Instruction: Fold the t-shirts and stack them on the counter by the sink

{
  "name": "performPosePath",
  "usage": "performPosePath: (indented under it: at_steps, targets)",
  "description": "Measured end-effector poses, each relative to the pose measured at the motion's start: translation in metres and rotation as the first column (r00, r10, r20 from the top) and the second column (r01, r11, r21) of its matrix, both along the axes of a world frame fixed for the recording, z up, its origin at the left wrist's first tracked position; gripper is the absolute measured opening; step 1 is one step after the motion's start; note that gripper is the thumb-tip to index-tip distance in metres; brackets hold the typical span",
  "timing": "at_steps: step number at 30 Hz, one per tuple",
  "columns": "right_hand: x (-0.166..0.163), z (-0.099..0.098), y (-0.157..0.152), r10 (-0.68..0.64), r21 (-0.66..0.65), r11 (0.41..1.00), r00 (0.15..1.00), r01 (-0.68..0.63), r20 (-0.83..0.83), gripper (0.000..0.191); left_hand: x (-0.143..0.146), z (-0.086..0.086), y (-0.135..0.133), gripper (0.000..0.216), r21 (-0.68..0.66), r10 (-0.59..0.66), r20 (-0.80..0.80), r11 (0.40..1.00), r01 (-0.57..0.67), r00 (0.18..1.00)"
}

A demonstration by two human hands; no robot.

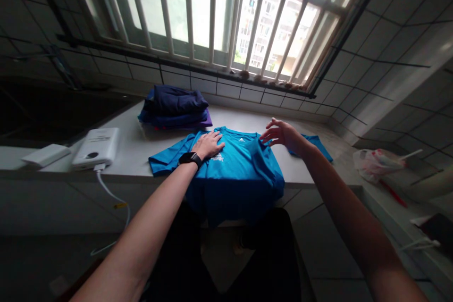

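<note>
A blue T-shirt (233, 170) with small white prints lies spread on the white counter, its lower part hanging over the front edge. My left hand (208, 145), with a dark watch on the wrist, rests flat on the shirt's left chest, fingers stretched out. At the shirt's right shoulder is my right hand (281, 136), its fingers apart and the tips at a raised fold of the cloth. Whether the fingertips touch that fold is hard to see. Part of a blue sleeve shows beyond my right wrist.
Folded dark blue and purple clothes (177, 106) are stacked behind the shirt. To the left are a white power bank (97, 146) with a hanging cable and a smaller white box (46, 155). A plastic bag (377, 164) lies at right. A barred window (212, 14) is behind.
</note>
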State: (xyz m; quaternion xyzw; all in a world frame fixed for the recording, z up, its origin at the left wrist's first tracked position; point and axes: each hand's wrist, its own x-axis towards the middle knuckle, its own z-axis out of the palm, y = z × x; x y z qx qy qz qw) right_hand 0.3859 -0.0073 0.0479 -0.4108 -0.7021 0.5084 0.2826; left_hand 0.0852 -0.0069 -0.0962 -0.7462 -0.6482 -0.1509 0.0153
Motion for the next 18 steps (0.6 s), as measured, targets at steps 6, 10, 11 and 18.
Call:
performPosePath:
  at_steps: [6,10,11,18]
  targets:
    - [0.002,-0.053,0.011,-0.019,0.244,0.965,0.905,-0.094,0.425,0.027,0.004,0.003,-0.002,0.055,-0.002,0.013,0.006,1.000,-0.013,1.000]
    - [-0.001,-0.097,0.006,-0.076,0.414,0.870,0.756,-0.268,0.650,0.041,0.004,0.006,-0.004,0.056,-0.021,0.015,-0.001,1.000,-0.015,1.000]
    - [-0.004,-0.105,0.004,-0.103,0.450,0.844,0.737,-0.291,0.669,0.043,0.004,0.006,-0.004,0.055,-0.023,0.018,-0.004,1.000,-0.018,1.000]
    - [-0.024,-0.127,0.027,-0.179,0.545,0.783,0.730,-0.301,0.660,0.046,0.005,0.008,-0.005,0.054,-0.034,0.032,-0.024,0.999,-0.033,0.999]
